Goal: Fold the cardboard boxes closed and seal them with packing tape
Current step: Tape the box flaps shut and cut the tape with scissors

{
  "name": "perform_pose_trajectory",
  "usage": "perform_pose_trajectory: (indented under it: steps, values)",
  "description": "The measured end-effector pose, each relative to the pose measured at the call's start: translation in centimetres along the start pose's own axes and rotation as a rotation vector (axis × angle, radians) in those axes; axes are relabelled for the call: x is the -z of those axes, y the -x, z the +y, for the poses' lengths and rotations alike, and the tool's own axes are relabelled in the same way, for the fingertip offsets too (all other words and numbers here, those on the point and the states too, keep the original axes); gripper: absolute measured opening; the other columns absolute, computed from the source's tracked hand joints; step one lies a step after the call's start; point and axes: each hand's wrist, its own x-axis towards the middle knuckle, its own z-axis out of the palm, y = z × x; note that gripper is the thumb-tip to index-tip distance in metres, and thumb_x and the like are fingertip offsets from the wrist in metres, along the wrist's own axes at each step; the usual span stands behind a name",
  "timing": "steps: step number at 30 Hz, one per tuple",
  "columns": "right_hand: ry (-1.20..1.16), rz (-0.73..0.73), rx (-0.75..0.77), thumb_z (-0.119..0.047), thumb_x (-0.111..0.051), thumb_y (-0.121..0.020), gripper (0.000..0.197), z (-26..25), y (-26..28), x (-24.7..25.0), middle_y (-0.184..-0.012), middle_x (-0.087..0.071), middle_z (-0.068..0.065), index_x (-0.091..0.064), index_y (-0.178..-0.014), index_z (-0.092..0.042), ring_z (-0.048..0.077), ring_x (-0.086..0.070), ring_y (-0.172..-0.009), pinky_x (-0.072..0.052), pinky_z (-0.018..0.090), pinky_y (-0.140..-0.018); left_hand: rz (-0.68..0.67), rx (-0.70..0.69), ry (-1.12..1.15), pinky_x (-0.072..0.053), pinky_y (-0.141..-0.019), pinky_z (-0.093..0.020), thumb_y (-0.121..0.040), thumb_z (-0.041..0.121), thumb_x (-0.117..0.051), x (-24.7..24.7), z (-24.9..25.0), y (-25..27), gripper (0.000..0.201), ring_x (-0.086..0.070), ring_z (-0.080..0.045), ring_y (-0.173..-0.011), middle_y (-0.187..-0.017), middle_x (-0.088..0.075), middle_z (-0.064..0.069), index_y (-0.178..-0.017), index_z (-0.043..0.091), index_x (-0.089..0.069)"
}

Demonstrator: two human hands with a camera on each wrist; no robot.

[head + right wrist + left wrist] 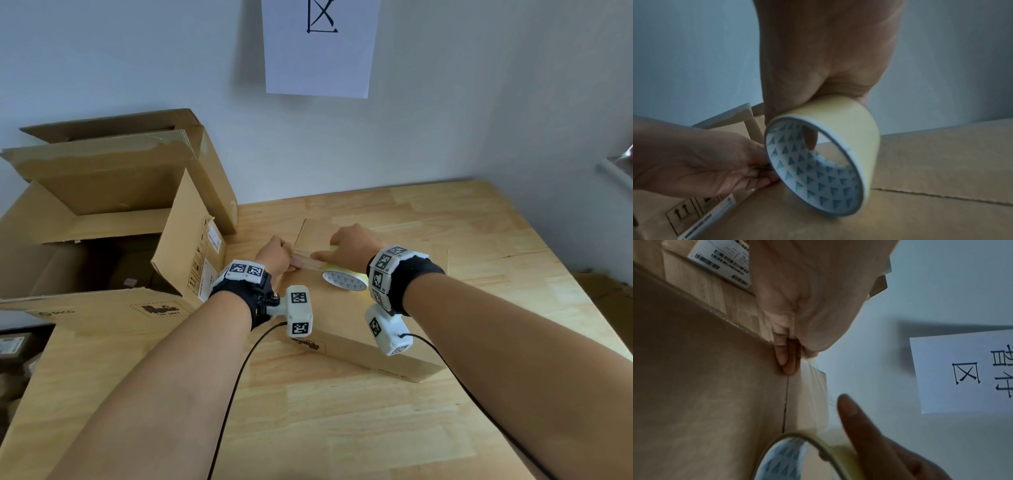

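Observation:
A flat closed cardboard box (315,233) lies mid-table, its centre seam (941,196) running across the top. My right hand (329,255) grips a roll of yellowish packing tape (344,279) with a blue-triangle core (822,162). One finger is hooked inside the core, and the roll stands on edge on the box top. My left hand (286,255) is at the box's left edge and pinches the free end of the tape (813,386), its fingertips (789,360) down at the end of the seam. A short strip (306,262) stretches between the two hands.
A large open carton (102,222) with raised flaps stands at the left, close to my left hand. More cartons (205,164) lean against the wall behind it. A paper sign (318,51) hangs on the wall. Bare wooden table (376,428) lies in front and to the right.

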Motion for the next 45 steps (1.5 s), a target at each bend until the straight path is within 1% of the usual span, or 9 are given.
perform_pose_trajectory:
  steps: [5, 9, 12, 20, 26, 30, 37, 40, 45]
  values:
    - [-0.090, -0.034, 0.046, -0.062, -0.039, -0.090, 0.061, 1.1, 0.2, 0.2, -0.088, -0.064, 0.004, -0.066, -0.094, -0.007, 0.019, -0.057, -0.078, -0.043, 0.029, -0.065, 0.046, 0.030, 0.230, -0.052, -0.059, -0.028, -0.101, 0.007, -0.032, -0.6, -0.1, -0.6, 0.017, -0.054, -0.019, -0.063, -0.078, -0.051, -0.011, -0.086, 0.010, -0.040]
    - [-0.196, 0.011, 0.046, -0.049, -0.030, -0.098, 0.054, 1.9, 0.9, -0.3, -0.060, -0.042, 0.002, -0.041, -0.062, -0.010, 0.015, -0.038, -0.055, -0.028, 0.030, -0.055, 0.041, -0.037, 0.187, -0.049, -0.059, -0.024, -0.103, 0.015, -0.031, -0.6, -0.7, -0.8, 0.013, -0.058, -0.016, -0.063, -0.075, -0.059, -0.010, -0.100, 0.007, -0.041]
    - [-0.244, 0.056, 0.038, -0.043, -0.030, -0.100, 0.051, 1.8, 0.6, -0.9, -0.057, -0.038, 0.001, -0.031, -0.058, -0.013, 0.016, -0.034, -0.052, -0.026, 0.029, -0.051, 0.053, -0.049, 0.151, -0.048, -0.058, -0.024, -0.103, 0.015, -0.030, -0.8, -1.0, -1.3, 0.012, -0.058, -0.016, -0.063, -0.075, -0.059, -0.008, -0.100, 0.010, -0.041]
    - [-0.205, 0.010, 0.013, -0.037, -0.036, -0.097, 0.044, 0.4, -0.3, -1.1, -0.072, -0.054, 0.006, -0.059, -0.080, -0.003, 0.019, -0.048, -0.065, -0.039, 0.029, -0.062, 0.013, -0.010, 0.155, -0.033, -0.034, -0.015, -0.099, -0.001, -0.027, -0.4, -1.0, -2.1, 0.024, -0.041, -0.015, -0.056, -0.081, -0.043, -0.009, -0.082, 0.015, -0.035]
    - [-0.120, 0.002, -0.017, -0.036, -0.036, -0.096, 0.044, 0.0, -0.7, -1.0, -0.072, -0.054, 0.005, -0.063, -0.089, -0.002, 0.020, -0.051, -0.066, -0.040, 0.026, -0.057, 0.027, -0.023, 0.193, -0.033, -0.035, -0.014, -0.098, -0.004, -0.026, -0.5, -1.2, -2.2, 0.031, -0.039, -0.014, -0.057, -0.074, -0.038, -0.005, -0.075, 0.014, -0.035]
    - [-0.059, -0.007, -0.071, -0.033, -0.036, -0.095, 0.038, -0.5, -1.0, -0.8, -0.066, -0.048, 0.003, -0.058, -0.080, -0.006, 0.019, -0.049, -0.061, -0.033, 0.023, -0.050, 0.024, -0.053, 0.140, -0.031, -0.032, -0.014, -0.100, 0.002, -0.029, -0.4, -1.0, -1.9, 0.029, -0.037, -0.014, -0.052, -0.072, -0.037, -0.005, -0.075, 0.014, -0.035]
    - [-0.037, -0.045, -0.136, -0.034, -0.037, -0.094, 0.040, -1.1, -1.4, -0.9, -0.066, -0.048, 0.003, -0.050, -0.066, -0.008, 0.022, -0.053, -0.066, -0.040, 0.027, -0.057, 0.034, -0.038, 0.256, -0.040, -0.042, -0.015, -0.102, 0.004, -0.030, -0.2, -0.8, -1.1, 0.020, -0.047, -0.012, -0.052, -0.075, -0.042, -0.006, -0.085, 0.008, -0.040]
    - [-0.075, -0.035, -0.136, -0.037, -0.038, -0.094, 0.041, -0.6, -1.2, -0.9, -0.073, -0.054, 0.005, -0.059, -0.079, -0.005, 0.021, -0.053, -0.067, -0.038, 0.026, -0.054, 0.013, -0.020, 0.319, -0.042, -0.040, -0.013, -0.103, 0.008, -0.031, -0.1, -0.6, -0.7, 0.010, -0.048, -0.014, -0.052, -0.071, -0.044, -0.009, -0.098, 0.006, -0.040]
    - [-0.057, -0.054, -0.130, -0.045, -0.044, -0.093, 0.042, -1.3, -1.0, -0.9, -0.096, -0.063, 0.006, -0.062, -0.099, -0.007, 0.022, -0.061, -0.084, -0.046, 0.029, -0.065, 0.010, -0.013, 0.330, -0.048, -0.042, -0.013, -0.103, 0.011, -0.033, 0.3, -0.7, -0.6, 0.013, -0.051, 0.000, -0.033, -0.070, -0.048, -0.009, -0.095, 0.005, -0.041]
